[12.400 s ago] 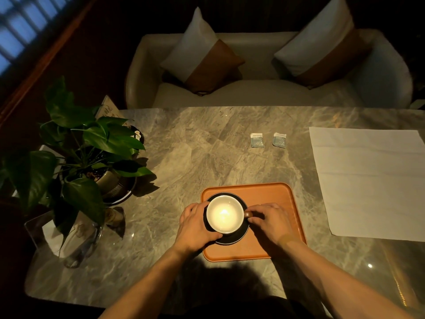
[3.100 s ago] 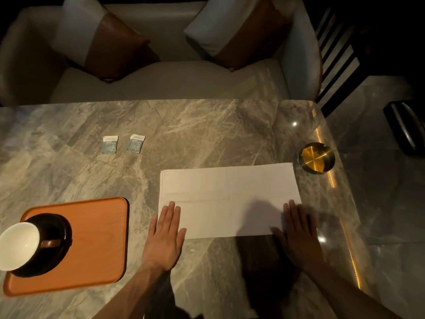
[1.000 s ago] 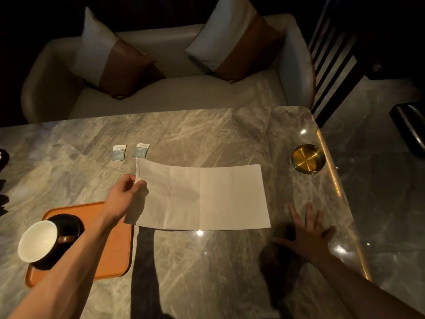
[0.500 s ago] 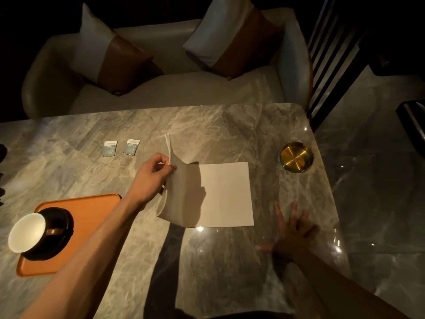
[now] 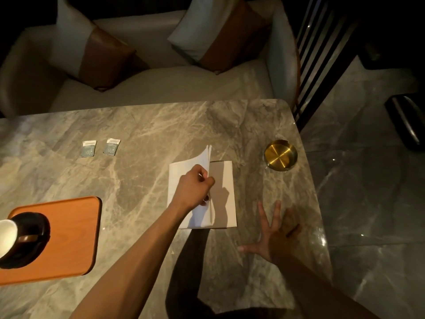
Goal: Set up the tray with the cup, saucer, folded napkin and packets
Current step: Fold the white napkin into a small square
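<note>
A white napkin (image 5: 224, 180) lies on the marble table (image 5: 142, 178), right of centre. My left hand (image 5: 194, 188) pinches its raised left flap, which stands nearly upright over the flat right part. My right hand (image 5: 274, 236) rests flat on the table with fingers spread, just right of the napkin's near corner. The orange tray (image 5: 69, 236) sits at the left edge and carries a black saucer (image 5: 38, 247) with a white cup (image 5: 7, 238), partly cut off. Two small packets (image 5: 88, 148) (image 5: 111, 146) lie side by side toward the far left.
A round brass ashtray (image 5: 280, 155) stands near the table's right edge. A cream sofa (image 5: 161, 84) with two cushions runs along the far side. The table's right edge drops to a dark polished floor (image 5: 368, 180).
My left hand has carried the napkin's left flap further right, so the napkin is close to folded in half again. My right hand stays flat on the table.
</note>
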The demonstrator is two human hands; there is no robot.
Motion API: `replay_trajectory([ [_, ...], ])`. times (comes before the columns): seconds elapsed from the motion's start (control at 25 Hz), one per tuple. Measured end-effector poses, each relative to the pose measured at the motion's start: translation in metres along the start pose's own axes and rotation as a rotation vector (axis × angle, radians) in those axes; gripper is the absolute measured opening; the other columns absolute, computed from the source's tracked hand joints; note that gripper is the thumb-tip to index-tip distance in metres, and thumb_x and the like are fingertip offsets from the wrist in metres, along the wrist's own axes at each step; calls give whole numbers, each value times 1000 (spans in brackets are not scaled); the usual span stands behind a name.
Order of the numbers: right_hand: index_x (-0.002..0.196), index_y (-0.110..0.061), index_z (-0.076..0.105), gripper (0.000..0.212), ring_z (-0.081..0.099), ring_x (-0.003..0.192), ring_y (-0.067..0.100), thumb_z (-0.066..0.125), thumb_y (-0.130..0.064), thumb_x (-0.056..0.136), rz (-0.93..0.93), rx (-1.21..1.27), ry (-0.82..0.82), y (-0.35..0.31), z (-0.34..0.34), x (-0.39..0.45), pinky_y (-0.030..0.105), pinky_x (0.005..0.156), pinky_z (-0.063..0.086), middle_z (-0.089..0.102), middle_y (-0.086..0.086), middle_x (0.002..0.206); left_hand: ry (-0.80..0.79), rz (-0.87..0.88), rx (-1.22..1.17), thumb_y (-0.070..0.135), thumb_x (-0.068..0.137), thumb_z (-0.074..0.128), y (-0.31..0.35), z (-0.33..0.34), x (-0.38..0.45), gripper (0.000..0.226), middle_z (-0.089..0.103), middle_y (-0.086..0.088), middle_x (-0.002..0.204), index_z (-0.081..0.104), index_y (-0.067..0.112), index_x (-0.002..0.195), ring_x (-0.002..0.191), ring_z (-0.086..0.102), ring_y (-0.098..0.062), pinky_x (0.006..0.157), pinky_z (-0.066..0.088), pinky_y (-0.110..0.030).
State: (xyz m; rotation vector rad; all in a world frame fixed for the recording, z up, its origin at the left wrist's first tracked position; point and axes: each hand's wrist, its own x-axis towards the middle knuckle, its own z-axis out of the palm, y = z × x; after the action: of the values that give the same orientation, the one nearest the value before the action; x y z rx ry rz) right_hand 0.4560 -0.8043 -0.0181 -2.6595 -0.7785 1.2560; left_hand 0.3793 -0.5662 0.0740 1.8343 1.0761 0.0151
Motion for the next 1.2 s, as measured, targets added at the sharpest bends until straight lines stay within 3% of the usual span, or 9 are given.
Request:
replay_trajectory([
  [0.08,139,-53,-33,148,-53,128,32,62,-94,33,-5,-4,9,-1,-1,-1,66,100,-25,-52,3,147,-35,-16,76,25,90,60,-5,17,9,14,70,-5,65,49,19,83,47,67,-17,44,56,-28],
  [0.24,140,-53,-32,148,-38,138,37,68,-89,37,-20,30,10,-1,-1,-3,67,104,-20,-53,1,146,-85,-43,227,29,92,60,-14,49,23,16,69,-3,74,46,24,85,52,69,-19,60,63,-39],
  [0.56,141,-51,-31,150,-45,134,33,69,-88,35,-10,30,26,-1,2,0,70,105,-18,-54,1,145,-56,-134,367,31,89,59,-22,82,34,21,66,-7,93,53,18,104,75,68,-28,77,60,-45],
  [0.72,141,-50,-33,151,-48,132,33,66,-90,35,2,29,13,-2,2,1,67,102,-23,-57,0,142,-39,-165,364,42,92,59,-25,91,34,26,67,-3,89,53,20,102,73,67,-23,74,58,-38],
  [0.88,140,-49,-35,151,-49,131,36,59,-96,32,22,18,-3,-1,3,3,67,100,-26,-61,0,137,-40,-137,447,58,89,57,-28,93,31,39,61,4,84,52,21,101,74,57,-16,63,42,-31],
  [1.2,140,-48,-35,151,-61,119,29,59,-96,32,28,-24,68,-1,6,3,67,101,-24,-59,3,140,-25,-109,473,63,85,56,-27,100,22,45,63,3,87,54,21,99,76,60,-17,64,44,-30],
])
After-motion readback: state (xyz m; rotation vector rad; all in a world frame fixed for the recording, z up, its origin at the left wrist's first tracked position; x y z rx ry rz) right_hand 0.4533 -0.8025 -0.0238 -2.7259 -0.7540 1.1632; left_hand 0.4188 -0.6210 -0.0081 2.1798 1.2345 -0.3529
